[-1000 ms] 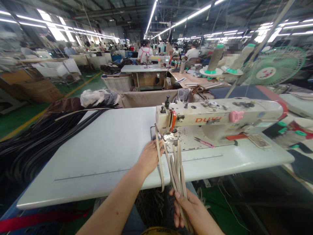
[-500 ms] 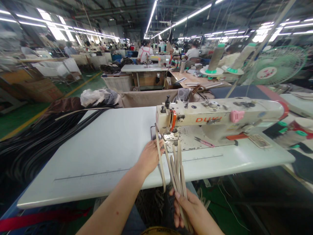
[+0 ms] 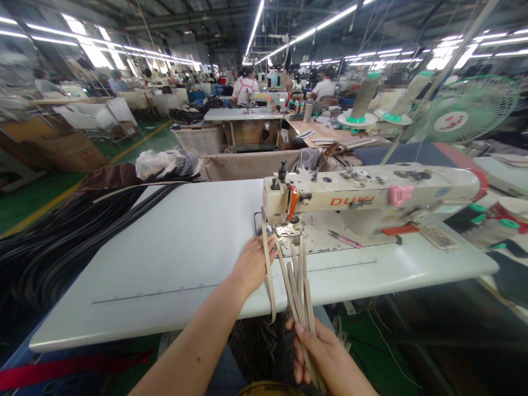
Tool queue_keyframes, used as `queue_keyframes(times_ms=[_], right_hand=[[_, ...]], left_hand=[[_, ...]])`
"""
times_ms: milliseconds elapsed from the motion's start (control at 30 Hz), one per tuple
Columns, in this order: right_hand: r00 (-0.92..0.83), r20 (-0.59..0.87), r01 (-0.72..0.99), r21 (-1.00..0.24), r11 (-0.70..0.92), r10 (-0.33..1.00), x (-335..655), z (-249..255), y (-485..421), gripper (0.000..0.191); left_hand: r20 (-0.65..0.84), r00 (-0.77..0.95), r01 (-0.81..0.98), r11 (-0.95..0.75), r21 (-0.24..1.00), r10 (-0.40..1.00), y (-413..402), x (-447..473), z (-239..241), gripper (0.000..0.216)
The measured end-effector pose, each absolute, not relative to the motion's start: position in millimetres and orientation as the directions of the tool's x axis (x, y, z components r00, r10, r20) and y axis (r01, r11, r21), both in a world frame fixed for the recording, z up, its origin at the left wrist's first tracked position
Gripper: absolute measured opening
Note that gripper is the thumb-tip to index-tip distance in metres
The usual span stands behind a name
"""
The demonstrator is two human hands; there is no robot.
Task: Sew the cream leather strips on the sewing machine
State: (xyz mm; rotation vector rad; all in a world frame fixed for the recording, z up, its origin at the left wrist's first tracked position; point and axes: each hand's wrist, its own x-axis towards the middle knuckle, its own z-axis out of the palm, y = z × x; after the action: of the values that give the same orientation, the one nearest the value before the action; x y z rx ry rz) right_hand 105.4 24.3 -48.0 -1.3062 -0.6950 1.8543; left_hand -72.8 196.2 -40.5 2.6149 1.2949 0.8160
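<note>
The sewing machine (image 3: pixel 371 190) stands on a white table. Close to its presser foot, my left hand (image 3: pixel 253 264) rests with fingers together, its fingertips at a narrow beige strip that leads to the needle area. Another length of beige strip (image 3: pixel 269 280) passes over these fingers and hangs past the table's front edge. Below that edge, my right hand (image 3: pixel 315 349) is closed around a bundle of beige strips (image 3: pixel 297 297), which fan upward onto the machine bed. The left fingertips are partly covered by the strip.
Pink-handled thread snips (image 3: pixel 346 240) lie on the machine bed. Long black strips (image 3: pixel 53 247) drape off the table's left side. Thread cones (image 3: pixel 363 99) and a green fan (image 3: pixel 466 115) stand at the back right. Other people sit at machines farther off.
The loose lower end of the hanging strip has shifted slightly left. Both hands stay almost where they were.
</note>
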Motion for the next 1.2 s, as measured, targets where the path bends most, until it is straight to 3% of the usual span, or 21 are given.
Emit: queue_keyframes(times_ms=[1200], right_hand=[[-0.205,-0.535,-0.270,-0.774,-0.573,0.820,105.3,-42.8,24.1,0.062]], left_hand=[[0.399,0.494,0.701,-0.625,0.343,0.773,197.0,-73.3,-41.7,0.037]])
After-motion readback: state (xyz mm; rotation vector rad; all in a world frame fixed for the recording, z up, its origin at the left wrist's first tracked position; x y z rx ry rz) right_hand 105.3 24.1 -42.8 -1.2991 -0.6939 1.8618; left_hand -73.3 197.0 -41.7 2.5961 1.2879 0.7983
